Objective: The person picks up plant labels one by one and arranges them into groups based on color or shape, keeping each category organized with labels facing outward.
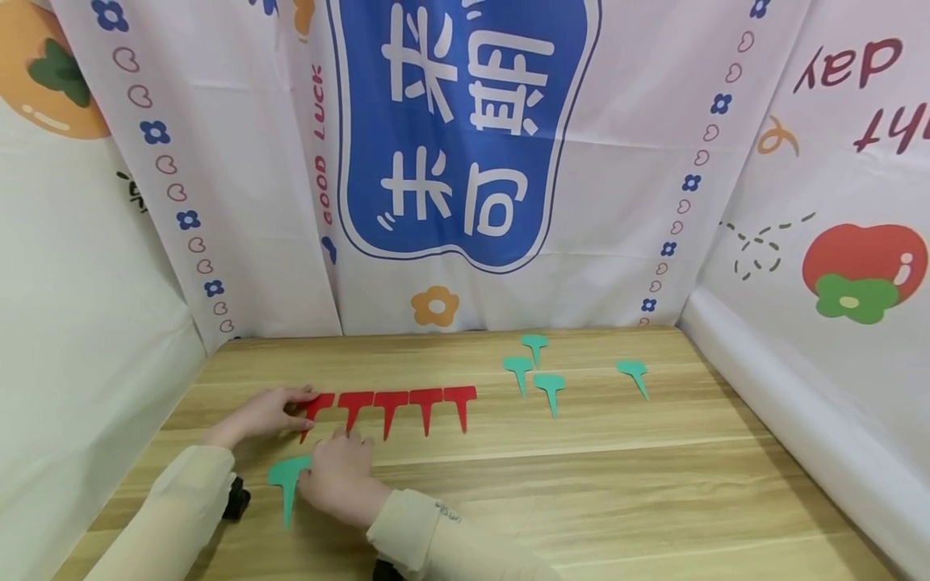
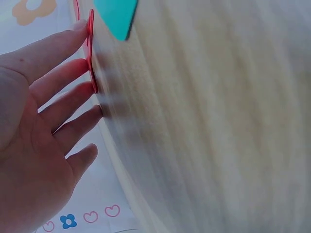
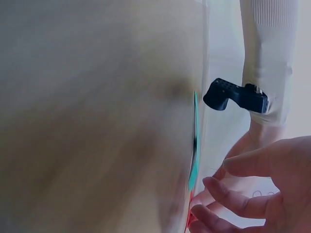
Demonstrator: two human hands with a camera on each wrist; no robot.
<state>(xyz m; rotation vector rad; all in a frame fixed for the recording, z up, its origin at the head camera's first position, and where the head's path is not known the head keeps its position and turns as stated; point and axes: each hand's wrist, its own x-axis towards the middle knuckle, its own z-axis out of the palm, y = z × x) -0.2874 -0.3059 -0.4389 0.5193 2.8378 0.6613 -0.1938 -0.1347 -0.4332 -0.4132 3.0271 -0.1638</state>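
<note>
Several red T-shaped plant labels (image 1: 393, 401) lie flat in a row, stems toward the person. At the left end of the row, my left hand (image 1: 269, 413) touches the end label (image 1: 316, 403) with straight, spread fingers. In the left wrist view that label (image 2: 92, 51) shows edge-on against the fingertips. My right hand (image 1: 340, 478) is low over the table, fingertips by the stem of the second red label (image 1: 354, 401). Its fingers are relaxed and bent, with nothing between them in the right wrist view. A green T-shaped plant label (image 1: 287, 476) lies just left of it, partly covered.
Several green plant labels (image 1: 550, 384) lie apart at the back right; one (image 1: 634, 369) is farther right. The wood-grain table (image 1: 581, 492) meets a printed cloth (image 1: 261, 290) behind, with white cloth sides. A black wrist camera (image 1: 236, 499) sits on the left cuff.
</note>
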